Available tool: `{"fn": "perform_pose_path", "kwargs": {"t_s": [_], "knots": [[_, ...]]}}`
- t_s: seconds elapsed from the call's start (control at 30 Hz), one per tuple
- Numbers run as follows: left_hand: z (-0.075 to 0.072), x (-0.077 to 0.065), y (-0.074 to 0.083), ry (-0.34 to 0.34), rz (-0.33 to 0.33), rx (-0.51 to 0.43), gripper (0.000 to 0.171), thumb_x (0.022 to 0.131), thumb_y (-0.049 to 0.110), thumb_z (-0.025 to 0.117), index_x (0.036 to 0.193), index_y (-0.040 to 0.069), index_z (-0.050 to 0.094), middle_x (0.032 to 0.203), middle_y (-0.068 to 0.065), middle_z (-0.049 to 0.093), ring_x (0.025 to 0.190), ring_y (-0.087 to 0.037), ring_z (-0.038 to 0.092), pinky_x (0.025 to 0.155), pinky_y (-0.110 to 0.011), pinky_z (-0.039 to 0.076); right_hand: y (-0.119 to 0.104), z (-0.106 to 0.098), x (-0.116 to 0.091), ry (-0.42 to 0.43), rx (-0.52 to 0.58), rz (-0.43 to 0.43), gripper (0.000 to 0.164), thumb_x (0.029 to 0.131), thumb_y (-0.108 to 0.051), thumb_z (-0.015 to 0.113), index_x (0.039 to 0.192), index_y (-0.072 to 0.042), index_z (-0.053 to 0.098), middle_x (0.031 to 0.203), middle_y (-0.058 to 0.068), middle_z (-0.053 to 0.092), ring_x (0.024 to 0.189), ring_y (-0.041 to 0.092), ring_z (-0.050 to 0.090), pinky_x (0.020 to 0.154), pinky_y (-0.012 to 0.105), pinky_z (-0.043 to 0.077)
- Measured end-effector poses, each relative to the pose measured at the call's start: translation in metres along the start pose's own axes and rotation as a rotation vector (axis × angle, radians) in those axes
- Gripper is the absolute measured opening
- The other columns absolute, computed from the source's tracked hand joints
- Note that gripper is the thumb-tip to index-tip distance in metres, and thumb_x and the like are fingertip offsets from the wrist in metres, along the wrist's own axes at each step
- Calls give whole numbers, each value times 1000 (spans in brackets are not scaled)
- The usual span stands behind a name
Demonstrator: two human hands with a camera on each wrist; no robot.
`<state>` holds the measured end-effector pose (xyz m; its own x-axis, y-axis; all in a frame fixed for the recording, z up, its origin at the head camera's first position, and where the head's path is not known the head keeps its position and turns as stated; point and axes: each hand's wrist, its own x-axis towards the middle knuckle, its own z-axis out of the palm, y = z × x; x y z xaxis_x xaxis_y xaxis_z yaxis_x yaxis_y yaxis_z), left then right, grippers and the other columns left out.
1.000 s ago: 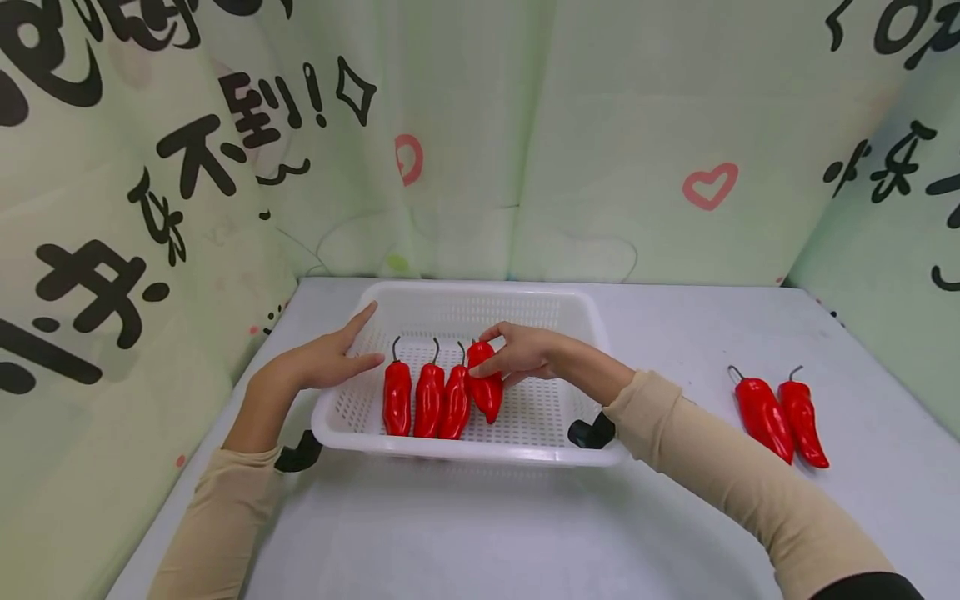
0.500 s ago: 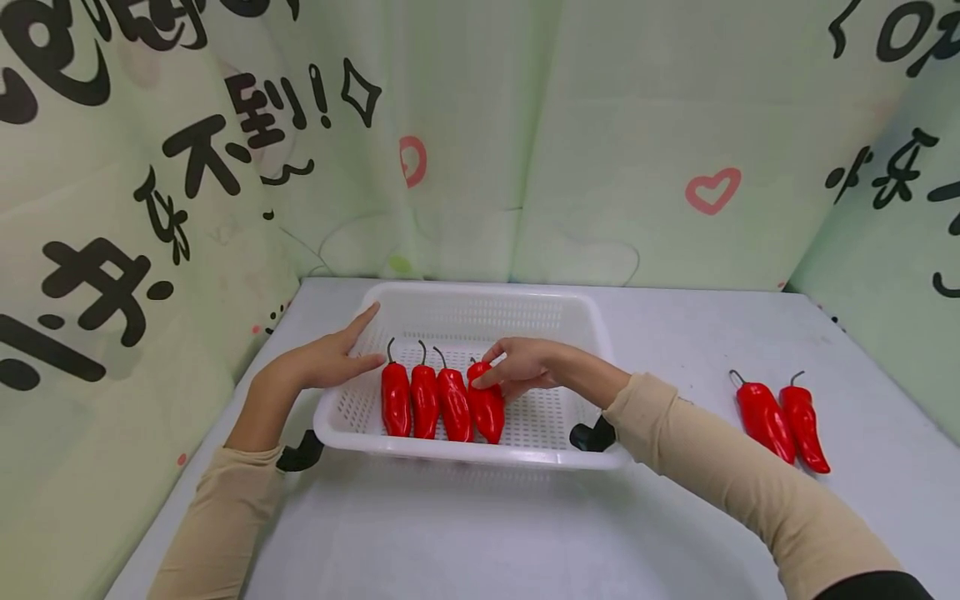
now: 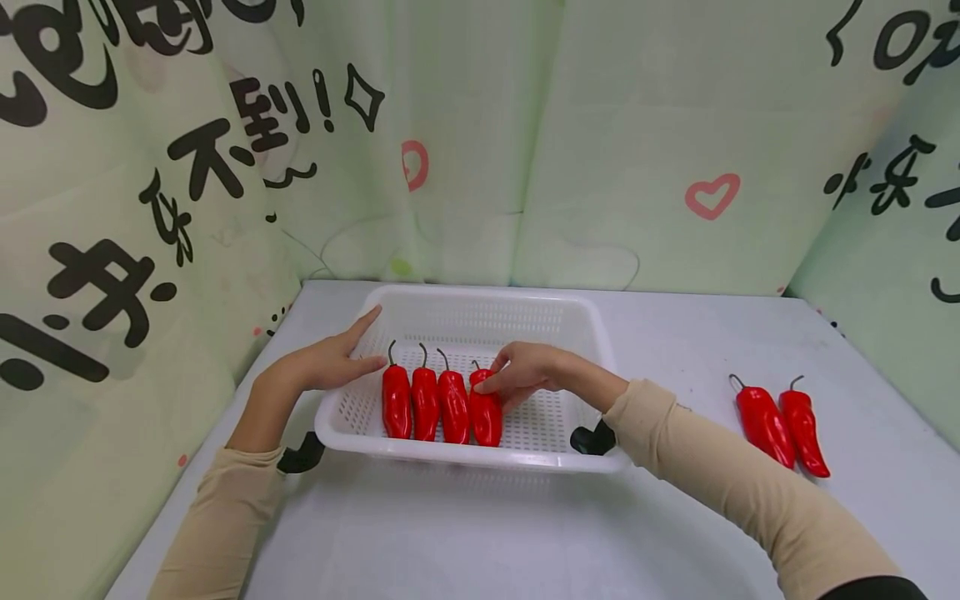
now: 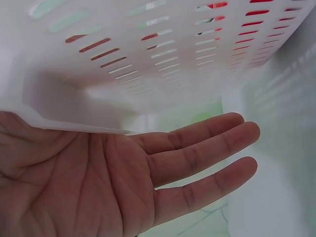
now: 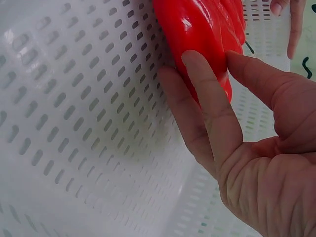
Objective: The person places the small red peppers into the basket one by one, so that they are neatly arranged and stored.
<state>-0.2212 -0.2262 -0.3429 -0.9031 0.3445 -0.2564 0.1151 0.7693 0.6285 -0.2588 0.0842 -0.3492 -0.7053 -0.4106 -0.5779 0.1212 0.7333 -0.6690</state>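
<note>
A white perforated plastic basket (image 3: 457, 457) stands on the table, with several red peppers in a row inside it, stems pointing away. My right hand (image 3: 532, 371) pinches the upper part of the rightmost red pepper (image 3: 487, 423) between thumb and fingers. In the right wrist view that glossy pepper (image 5: 185, 22) lies between the thumb and two fingertips. At the basket's left rim my left hand (image 3: 322, 365) rests with the thumb reaching inside, near the leftmost pepper (image 3: 397, 402). The left wrist view shows its fingers (image 4: 202, 160) straight along the outside of the basket wall (image 4: 173, 81).
Two more red peppers (image 3: 765, 425) lie side by side on the white table (image 3: 465, 542), right of the basket. Black handles (image 3: 592, 438) sit at the basket's near corners. A pale green printed curtain (image 3: 600, 167) closes off the back and sides.
The rightmost pepper has come down and toward the near wall in my right hand, level with the row. The pepper beside it has shifted and leans differently. My left hand has stayed put.
</note>
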Motion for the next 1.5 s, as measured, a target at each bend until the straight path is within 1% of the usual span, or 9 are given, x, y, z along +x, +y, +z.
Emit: {"fn": "perform_pose_path", "kwargs": {"t_s": [0.27, 0.43, 0.7, 0.87, 1.07, 1.17, 1.27, 1.37, 1.5], "knots": [[0, 0, 0, 0, -4, -3, 91, 102, 36, 59, 165, 17, -2, 162, -30, 26, 134, -51, 47, 93, -59, 56, 0, 0, 0, -2, 7, 12, 51, 93, -23, 76, 131, 1, 52, 103, 14, 72, 84, 21, 73, 78, 33, 63], [0, 0, 0, 0, -3, -8, 91, 102, 36, 59, 165, 17, -2, 162, -30, 26, 135, -51, 46, 93, -59, 56, 1, 0, 1, 5, -10, 5, 51, 93, -24, 76, 131, 1, 53, 105, 14, 71, 84, 21, 73, 78, 34, 63], [-1, -1, 0, 2, 4, -10, 89, 102, 33, 58, 165, 15, -1, 161, -31, 28, 132, -50, 49, 93, -58, 56, -2, -1, -4, 55, -138, -18, 51, 95, -31, 72, 131, 0, 56, 98, 14, 73, 79, 23, 75, 71, 33, 64], [0, -1, 0, 4, 6, -3, 88, 103, 33, 58, 165, 15, -1, 161, -31, 28, 133, -49, 49, 94, -57, 56, -9, -4, -12, 161, -247, -91, 58, 95, -33, 72, 138, 1, 52, 101, 16, 71, 78, 23, 73, 67, 34, 64], [1, -1, 1, 4, 6, 3, 86, 103, 32, 57, 165, 14, 0, 161, -31, 28, 135, -49, 46, 98, -59, 53, -19, -8, -24, 242, -325, -237, 56, 96, -32, 70, 138, 2, 54, 100, 17, 72, 80, 28, 74, 66, 32, 63], [1, -1, 1, 1, 6, 1, 86, 103, 32, 57, 165, 14, 0, 161, -31, 28, 135, -50, 46, 99, -60, 53, -22, -12, -34, 264, -332, -312, 55, 97, -32, 69, 138, 3, 55, 98, 17, 73, 82, 30, 74, 68, 34, 63], [2, -1, 1, 2, 5, 0, 86, 103, 31, 57, 165, 14, 0, 161, -31, 28, 133, -49, 48, 96, -59, 55, -25, -18, -46, 299, -330, -366, 54, 97, -33, 68, 137, 1, 56, 98, 15, 73, 78, 26, 72, 69, 35, 63], [1, 0, 0, 6, 9, 1, 86, 103, 31, 57, 165, 15, 0, 161, -31, 28, 131, -49, 50, 93, -56, 57, -26, -24, -58, 336, -316, -400, 51, 98, -33, 67, 136, -1, 58, 101, 13, 74, 75, 19, 71, 69, 34, 62], [1, 1, -2, 9, 13, 8, 86, 103, 31, 57, 165, 15, 0, 161, -31, 28, 130, -49, 51, 91, -55, 58, -26, -29, -71, 367, -259, -427, 47, 99, -31, 67, 136, -3, 59, 102, 11, 74, 76, 18, 71, 70, 34, 62]]}}
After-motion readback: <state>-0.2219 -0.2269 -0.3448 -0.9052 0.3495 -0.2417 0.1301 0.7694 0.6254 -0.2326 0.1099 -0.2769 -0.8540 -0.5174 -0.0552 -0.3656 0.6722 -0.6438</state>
